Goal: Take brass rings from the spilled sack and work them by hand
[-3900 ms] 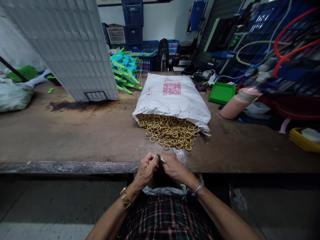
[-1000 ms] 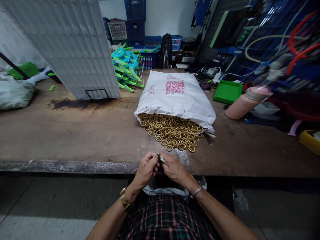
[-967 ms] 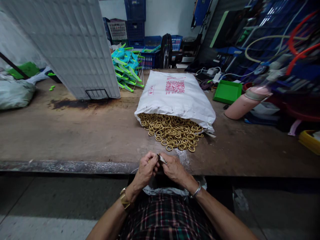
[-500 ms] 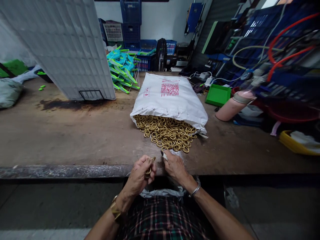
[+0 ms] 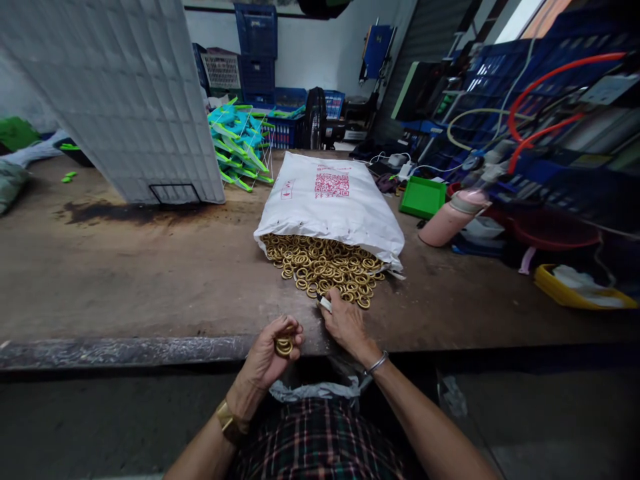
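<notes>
Several brass-coloured rings (image 5: 284, 345) sit in the curled fingers of my left hand (image 5: 265, 360), just above the table's front edge. My right hand (image 5: 347, 328) grips a small white tool with a dark tip (image 5: 325, 303); its exact kind is too small to tell. That hand is at the near edge of a pile of loose brass rings (image 5: 327, 270), its fingertips close to the nearest ones. The pile spills from the mouth of a white sack (image 5: 305, 213) with red print, which lies flat on the wooden table (image 5: 150, 280).
A grey-white ribbed panel (image 5: 135, 113) stands at left, beside a stack of green and turquoise pieces (image 5: 243, 143). To the right are a green tray (image 5: 423, 197), a pink bottle (image 5: 453, 217), a yellow tray (image 5: 583, 290) and red hoses (image 5: 515, 113). A black fan (image 5: 315, 119) stands behind the sack.
My right hand has moved forward to the ring pile with the small tool. My left hand has turned, so the rings in it show more. The view has shifted slightly.
</notes>
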{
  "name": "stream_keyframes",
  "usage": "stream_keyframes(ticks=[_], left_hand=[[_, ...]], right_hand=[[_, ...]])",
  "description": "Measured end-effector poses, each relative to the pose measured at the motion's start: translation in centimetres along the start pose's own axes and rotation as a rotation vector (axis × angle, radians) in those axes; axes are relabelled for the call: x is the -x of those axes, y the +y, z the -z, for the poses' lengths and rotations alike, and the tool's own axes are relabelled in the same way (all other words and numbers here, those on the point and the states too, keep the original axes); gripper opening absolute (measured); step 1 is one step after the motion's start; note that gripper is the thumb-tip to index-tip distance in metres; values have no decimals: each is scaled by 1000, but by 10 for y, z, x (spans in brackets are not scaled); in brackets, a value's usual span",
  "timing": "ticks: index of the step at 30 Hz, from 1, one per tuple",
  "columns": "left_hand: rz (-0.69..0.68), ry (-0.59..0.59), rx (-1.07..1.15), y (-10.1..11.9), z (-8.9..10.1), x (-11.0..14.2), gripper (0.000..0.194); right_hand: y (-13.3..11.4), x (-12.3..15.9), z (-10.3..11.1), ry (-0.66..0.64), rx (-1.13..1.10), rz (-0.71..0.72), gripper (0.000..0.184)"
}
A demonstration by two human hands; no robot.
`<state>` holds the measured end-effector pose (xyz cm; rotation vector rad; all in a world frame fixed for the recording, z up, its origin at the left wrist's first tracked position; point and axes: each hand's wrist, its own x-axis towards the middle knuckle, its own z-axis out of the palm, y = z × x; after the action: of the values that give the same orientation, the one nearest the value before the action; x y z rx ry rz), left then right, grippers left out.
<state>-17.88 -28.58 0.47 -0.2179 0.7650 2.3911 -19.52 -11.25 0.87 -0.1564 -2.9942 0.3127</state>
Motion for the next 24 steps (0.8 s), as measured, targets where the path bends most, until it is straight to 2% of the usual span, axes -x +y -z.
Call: stream_keyframes(ticks=[5,10,13,19,21,24], left_hand=[[-25,75,-18,-2,-3,-5,24],[-128,97,-258,-11,-13,-9,35],[-165,118,-387,-16,-17,-9,42],[-261,179,-666,-16,-16,-8,39],[-290,174,-767,-16,-15,-7,37],[-249,126,-785,-17,-13,-6,37]], right_hand=[[8,3,-4,39,-221,91,12],[3,12,-1,57,-571,188,14],[-5,17,4,-2,-673,193,13],[-15,18,11,-157,-895,104,21],[-16,16,11,-171,-910,75,25],[-17,14,9,-135,-844,75,24]])
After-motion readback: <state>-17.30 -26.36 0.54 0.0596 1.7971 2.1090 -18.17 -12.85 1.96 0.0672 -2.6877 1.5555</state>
